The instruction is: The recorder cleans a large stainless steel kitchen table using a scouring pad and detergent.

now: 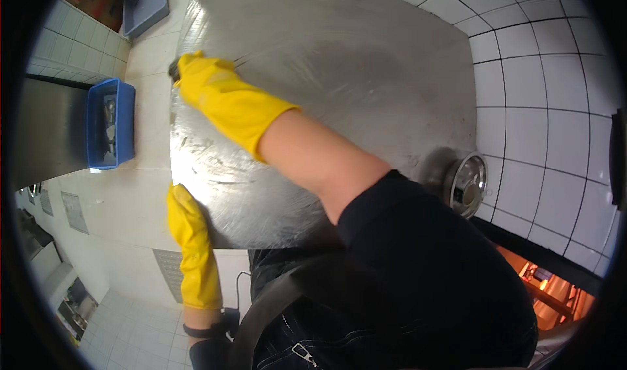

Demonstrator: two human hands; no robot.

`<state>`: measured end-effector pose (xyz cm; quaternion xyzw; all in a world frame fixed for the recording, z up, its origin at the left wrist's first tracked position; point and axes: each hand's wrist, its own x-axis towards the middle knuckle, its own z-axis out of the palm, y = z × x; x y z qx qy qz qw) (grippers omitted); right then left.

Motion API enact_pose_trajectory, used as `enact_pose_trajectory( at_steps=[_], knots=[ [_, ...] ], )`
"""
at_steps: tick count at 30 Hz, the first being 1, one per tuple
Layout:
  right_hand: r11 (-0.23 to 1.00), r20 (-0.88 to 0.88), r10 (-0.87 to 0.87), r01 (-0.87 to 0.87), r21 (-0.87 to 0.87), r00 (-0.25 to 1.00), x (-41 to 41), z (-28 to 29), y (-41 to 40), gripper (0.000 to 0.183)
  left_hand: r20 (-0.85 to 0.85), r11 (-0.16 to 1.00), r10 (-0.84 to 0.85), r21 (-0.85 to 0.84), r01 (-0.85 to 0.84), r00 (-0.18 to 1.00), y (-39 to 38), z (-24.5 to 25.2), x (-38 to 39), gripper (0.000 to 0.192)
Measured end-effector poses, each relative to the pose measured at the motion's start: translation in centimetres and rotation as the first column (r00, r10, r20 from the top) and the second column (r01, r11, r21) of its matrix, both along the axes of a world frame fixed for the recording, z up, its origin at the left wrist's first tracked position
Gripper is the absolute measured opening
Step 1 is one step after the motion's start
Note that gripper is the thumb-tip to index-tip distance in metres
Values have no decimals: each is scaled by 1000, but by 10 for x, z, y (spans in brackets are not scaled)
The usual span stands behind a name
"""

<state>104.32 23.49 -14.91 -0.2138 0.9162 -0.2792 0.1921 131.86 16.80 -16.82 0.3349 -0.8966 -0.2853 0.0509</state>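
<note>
A wet stainless steel table top point(323, 76) with streaks and smears lies in front of me. My right hand point(205, 78), in a yellow rubber glove, reaches across to the table's left edge. Its fingers are closed on a dark scouring pad point(174, 70), mostly hidden by the glove. My left hand point(183, 213), also gloved in yellow, rests at the left edge of the table, nearer to my body; its fingertips are partly turned from view, so its grip is unclear. A round metal bowl point(466, 186) with something inside stands at the right edge.
White tiled wall point(529, 86) borders the table on the right. On the left, a blue plastic bin point(126, 130) holding several items and a grey tray point(161, 13) are on the floor. A floor drain grate point(167, 272) lies at the lower left.
</note>
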Motion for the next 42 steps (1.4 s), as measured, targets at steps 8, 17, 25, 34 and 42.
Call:
enact_pose_trajectory(
  at_steps=[8,17,25,34,42],
  knots=[
    [963,202,130,-75,-261,971,83,35,-37,52,-142,973,-143,160,165,980,-12,-19,3,49],
    [929,195,-331,355,-102,923,144,80,203,45,-184,972,-193,100,214,964,-17,-24,-1,55],
    [892,284,-411,446,-69,866,267,95,349,34,-357,943,-331,-96,318,873,-4,15,-10,49],
    [828,191,-539,558,-63,821,394,43,461,35,-76,402,-617,825,397,783,223,104,-22,33],
    [679,352,-713,724,125,607,462,68,540,42,-147,-46,-878,973,225,456,407,58,-38,34]
  ],
)
